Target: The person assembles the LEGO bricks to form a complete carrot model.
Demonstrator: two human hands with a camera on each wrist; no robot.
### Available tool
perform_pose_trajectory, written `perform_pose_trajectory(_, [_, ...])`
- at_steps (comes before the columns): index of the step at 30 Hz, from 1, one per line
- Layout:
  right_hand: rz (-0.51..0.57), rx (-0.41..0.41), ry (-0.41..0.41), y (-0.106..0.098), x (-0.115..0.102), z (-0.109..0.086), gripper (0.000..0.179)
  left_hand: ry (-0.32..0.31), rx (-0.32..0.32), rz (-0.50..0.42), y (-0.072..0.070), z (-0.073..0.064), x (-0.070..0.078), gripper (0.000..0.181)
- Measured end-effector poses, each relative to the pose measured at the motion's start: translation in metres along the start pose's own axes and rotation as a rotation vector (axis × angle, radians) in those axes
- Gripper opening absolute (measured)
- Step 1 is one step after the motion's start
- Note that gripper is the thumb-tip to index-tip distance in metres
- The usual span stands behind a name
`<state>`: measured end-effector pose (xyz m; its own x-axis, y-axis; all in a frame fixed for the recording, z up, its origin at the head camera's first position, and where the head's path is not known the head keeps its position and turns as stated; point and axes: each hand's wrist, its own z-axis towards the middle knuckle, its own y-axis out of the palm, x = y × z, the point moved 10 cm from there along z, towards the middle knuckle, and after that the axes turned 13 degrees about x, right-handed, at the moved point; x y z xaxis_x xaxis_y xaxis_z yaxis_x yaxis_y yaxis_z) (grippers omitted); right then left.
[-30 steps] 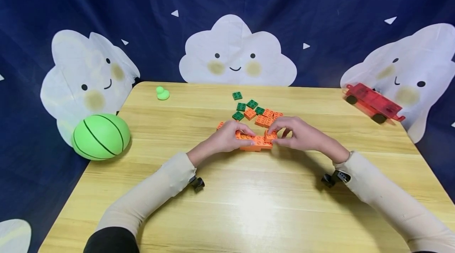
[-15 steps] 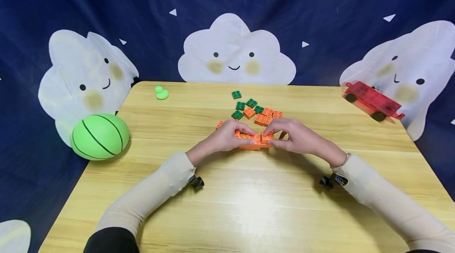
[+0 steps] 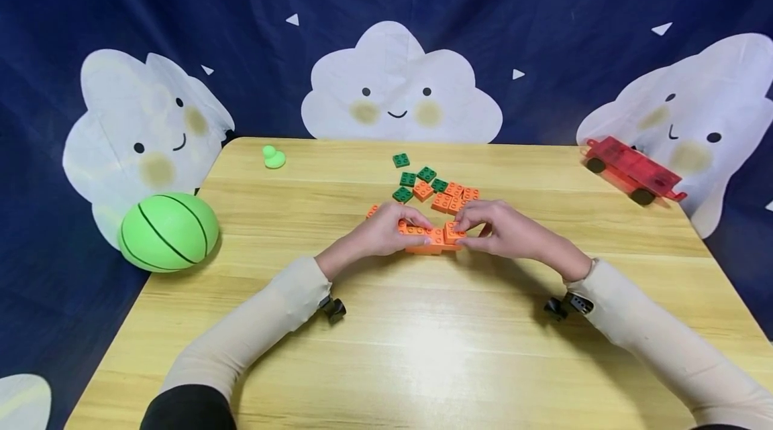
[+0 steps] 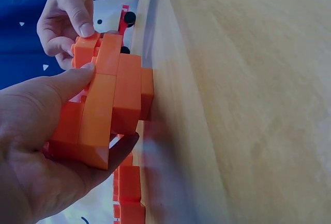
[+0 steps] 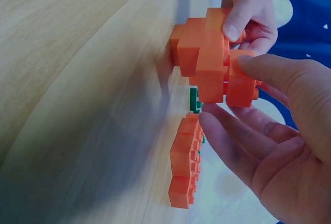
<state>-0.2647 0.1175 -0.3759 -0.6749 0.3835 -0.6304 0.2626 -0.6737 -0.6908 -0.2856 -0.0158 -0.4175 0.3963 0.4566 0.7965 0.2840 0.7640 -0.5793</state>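
Stepped layers of orange toy building bricks form one assembly (image 3: pixel 430 242), seen in the head view at the middle of the table. My left hand (image 3: pixel 383 232) grips its left end, thumb along the near side and fingers behind. At the right end, my right hand (image 3: pixel 507 229) pinches an orange brick (image 5: pixel 240 84) between thumb and fingers. In the right wrist view this brick sits over the studs of the top layer, with a narrow gap showing between them. The left wrist view shows the assembly (image 4: pixel 98 115) close to the tabletop, narrowing toward its underside.
Behind the hands lie several loose orange bricks (image 3: pixel 441 202) and several small green bricks (image 3: pixel 408 179). A green ball (image 3: pixel 169 232) sits at the left edge, a green toy duck (image 3: pixel 274 157) at the back left. A red wheeled toy (image 3: pixel 634 168) stands at the back right.
My right hand has shifted the pinched orange brick slightly left along the top of the assembly. My left hand keeps its grip in the same place.
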Motion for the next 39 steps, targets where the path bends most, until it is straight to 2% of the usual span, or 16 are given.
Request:
perform_pose_trajectory(4, [0.038,-0.01,0.04,0.003,0.005,0.001,0.012,-0.002,0.003,0.004,-0.001,-0.001,0.0,0.022])
perform_pose_trajectory(9, [0.113,-0.032,0.141,0.006,0.014,0.0,0.011,-0.005,0.004,0.015,-0.001,-0.001,-0.001,0.022])
perform_pose_trajectory(16, [0.356,-0.113,0.288,0.016,0.027,-0.004,0.006,-0.007,0.008,0.018,-0.001,-0.001,-0.001,0.022])
perform_pose_trajectory(26, [0.425,-0.097,0.316,0.018,0.036,-0.004,0.011,0.002,0.003,0.02,0.0,-0.002,0.0,0.023])
perform_pose_trajectory(30, [0.452,-0.083,0.297,0.018,0.038,-0.004,0.01,0.002,-0.001,0.02,0.0,-0.002,0.001,0.023])
perform_pose_trajectory(39, [0.436,-0.042,0.275,0.019,0.037,-0.001,0.009,0.001,0.004,0.025,0.0,-0.002,-0.001,0.023])
